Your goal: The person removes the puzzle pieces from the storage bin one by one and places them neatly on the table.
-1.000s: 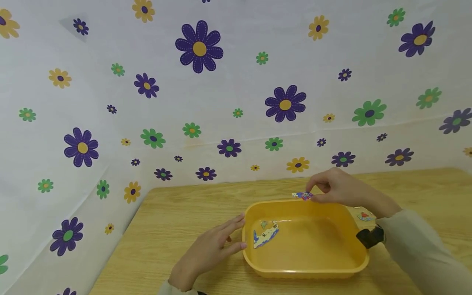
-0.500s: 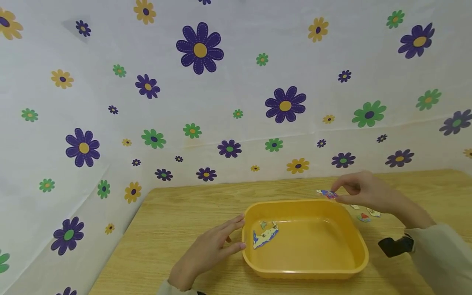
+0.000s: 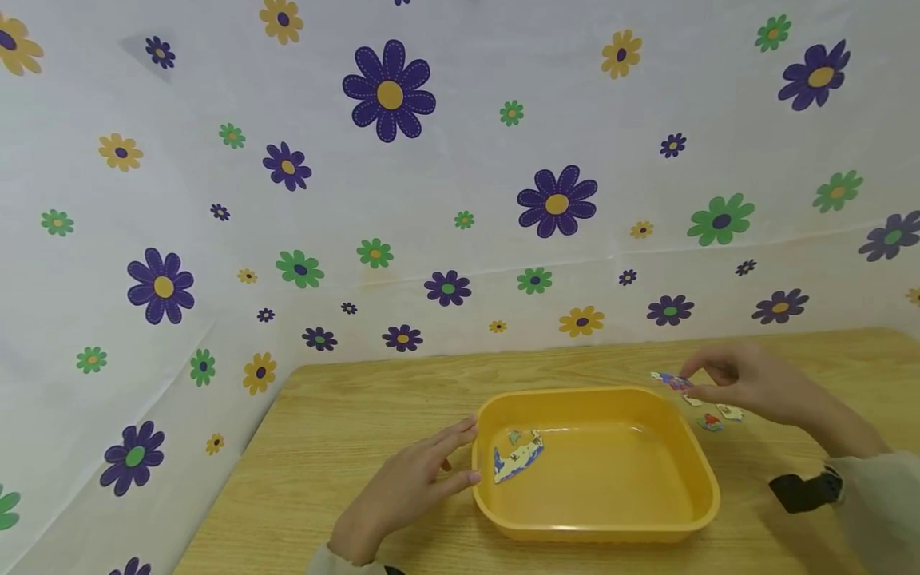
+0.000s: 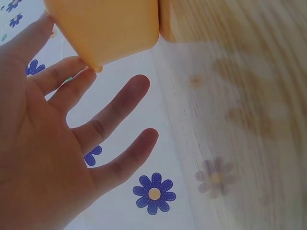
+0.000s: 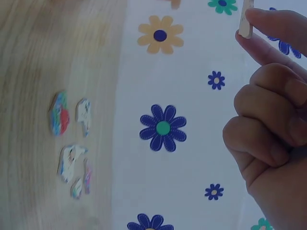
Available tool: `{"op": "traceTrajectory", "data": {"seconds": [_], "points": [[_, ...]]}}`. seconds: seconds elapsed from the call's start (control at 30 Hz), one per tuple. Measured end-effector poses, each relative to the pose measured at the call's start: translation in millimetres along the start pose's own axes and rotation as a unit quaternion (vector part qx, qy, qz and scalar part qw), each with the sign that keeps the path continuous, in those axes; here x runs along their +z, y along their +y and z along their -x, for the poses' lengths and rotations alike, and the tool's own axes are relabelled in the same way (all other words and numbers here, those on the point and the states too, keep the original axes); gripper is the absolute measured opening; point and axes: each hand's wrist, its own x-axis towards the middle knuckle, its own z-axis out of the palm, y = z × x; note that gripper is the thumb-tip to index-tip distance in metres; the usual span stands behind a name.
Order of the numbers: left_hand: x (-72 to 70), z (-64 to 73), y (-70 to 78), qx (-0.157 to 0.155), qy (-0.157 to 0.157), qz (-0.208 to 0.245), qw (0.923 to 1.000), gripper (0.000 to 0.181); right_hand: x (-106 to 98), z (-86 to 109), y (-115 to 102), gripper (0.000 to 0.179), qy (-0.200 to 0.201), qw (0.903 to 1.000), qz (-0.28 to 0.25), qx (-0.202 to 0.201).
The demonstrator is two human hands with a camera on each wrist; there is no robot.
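Observation:
My right hand (image 3: 747, 383) pinches a flat, thin puzzle piece (image 3: 670, 380) with blue and pink print between thumb and index finger. It is above the table, just past the far right corner of a yellow plastic tray (image 3: 596, 527). In the right wrist view the same piece (image 5: 246, 21) shows edge-on at the fingertips, while the other fingers curl into the palm. My left hand (image 3: 413, 479) touches the tray's left rim with loosely extended fingers. Inside the tray, at its left end, lie a larger cream-and-blue piece (image 3: 519, 458) and a small green piece (image 3: 514, 437).
On the wooden table (image 3: 345, 447), right of the tray, lie several loose pieces, among them a red-and-green piece (image 3: 710, 422) and a cream piece (image 3: 730, 412). A white flower-printed sheet (image 3: 460, 144) hangs behind and to the left of the table.
My right hand has moved right, carrying the pinched puzzle piece from above the tray's far rim to beyond its right corner, uncovering loose pieces. The left hand and tray stay put.

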Motion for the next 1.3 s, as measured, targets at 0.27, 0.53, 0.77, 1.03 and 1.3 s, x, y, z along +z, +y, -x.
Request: {"op": "traceTrajectory", "data": {"seconds": [0.27, 0.53, 0.77, 1.03, 1.3], "points": [[-0.7, 1.3, -0.2, -0.002, -0.003, 0.004, 1.0, 0.059, -8, 16.2, 14, 0.013, 0.0, 0.9986, 0.037, 0.037], [0.7, -0.1, -0.8, -0.006, -0.006, 0.003, 1.0, 0.059, -15, 31.4, 30, 0.01, 0.012, 0.9967, 0.058, 0.054], [1.5, -0.9, -0.7, -0.005, -0.005, 0.002, 1.0, 0.059, -20, 40.3, 42, 0.008, 0.028, 0.9955, 0.062, 0.065], [0.4, -0.3, -0.2, 0.006, 0.0, 0.006, 1.0, 0.059, -23, 46.2, 49, 0.005, 0.025, 0.9911, 0.083, 0.101], [0.8, -0.8, -1.6, 0.001, -0.004, 0.005, 1.0, 0.059, -26, 55.0, 59, 0.008, 0.027, 0.9877, 0.095, 0.122]]}}
